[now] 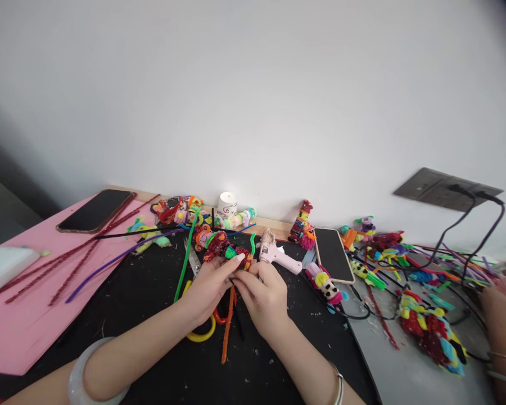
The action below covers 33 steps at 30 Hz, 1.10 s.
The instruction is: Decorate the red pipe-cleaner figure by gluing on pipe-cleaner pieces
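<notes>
My left hand point(206, 287) and my right hand point(266, 293) meet over the black mat, fingers closed on a small pipe-cleaner figure point(233, 252) with green, red and orange parts. Fingers hide most of it. Just behind lies a dark red pipe-cleaner doll point(213, 241). Beneath my hands are scissors point(202, 338) with yellow and red handles, and an orange pipe cleaner point(226, 336) pointing toward me. A green pipe cleaner point(185, 260) runs to the left of my left hand. Beyond my right hand rests a pale pink glue gun point(280, 257).
A dark phone point(96, 210) lies on the pink board point(34, 337). By the wall stand a paper cup point(227, 205) and several dolls. Right are a pale-framed phone point(334, 256), loose pipe cleaners, cords in a wall socket point(447, 188) and another person's hand point(504, 315).
</notes>
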Motion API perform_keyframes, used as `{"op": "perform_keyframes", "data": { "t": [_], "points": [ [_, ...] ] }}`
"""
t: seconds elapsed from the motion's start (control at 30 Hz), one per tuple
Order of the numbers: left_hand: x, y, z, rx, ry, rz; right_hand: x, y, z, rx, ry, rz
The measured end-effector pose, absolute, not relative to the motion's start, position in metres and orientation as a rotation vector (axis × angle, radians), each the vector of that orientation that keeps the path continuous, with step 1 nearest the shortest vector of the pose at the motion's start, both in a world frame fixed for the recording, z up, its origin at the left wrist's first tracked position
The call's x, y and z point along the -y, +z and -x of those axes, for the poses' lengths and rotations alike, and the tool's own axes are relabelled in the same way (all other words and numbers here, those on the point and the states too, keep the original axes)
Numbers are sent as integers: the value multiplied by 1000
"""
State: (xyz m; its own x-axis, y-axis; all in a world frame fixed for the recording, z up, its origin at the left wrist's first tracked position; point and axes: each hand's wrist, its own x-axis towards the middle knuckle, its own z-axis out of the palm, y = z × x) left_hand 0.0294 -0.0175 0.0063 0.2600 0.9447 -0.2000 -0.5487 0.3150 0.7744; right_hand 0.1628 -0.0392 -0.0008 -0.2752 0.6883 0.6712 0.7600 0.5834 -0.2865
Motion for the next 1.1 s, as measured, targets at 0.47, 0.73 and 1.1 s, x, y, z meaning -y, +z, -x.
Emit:
{"op": "perform_keyframes", "data": {
  "t": [0.47, 0.73, 1.1],
  "points": [
    [19, 14, -30, -876, 1098, -836, 40, -1, -167, 2121, -187, 1165],
    [17, 7, -30, -900, 1109, -905, 39, -2, -170, 2063, -137, 1118],
    [16, 11, -29, -1019, 1139, -1058, 38, 1, -169, 1978, -77, 1078]
  ]
}}
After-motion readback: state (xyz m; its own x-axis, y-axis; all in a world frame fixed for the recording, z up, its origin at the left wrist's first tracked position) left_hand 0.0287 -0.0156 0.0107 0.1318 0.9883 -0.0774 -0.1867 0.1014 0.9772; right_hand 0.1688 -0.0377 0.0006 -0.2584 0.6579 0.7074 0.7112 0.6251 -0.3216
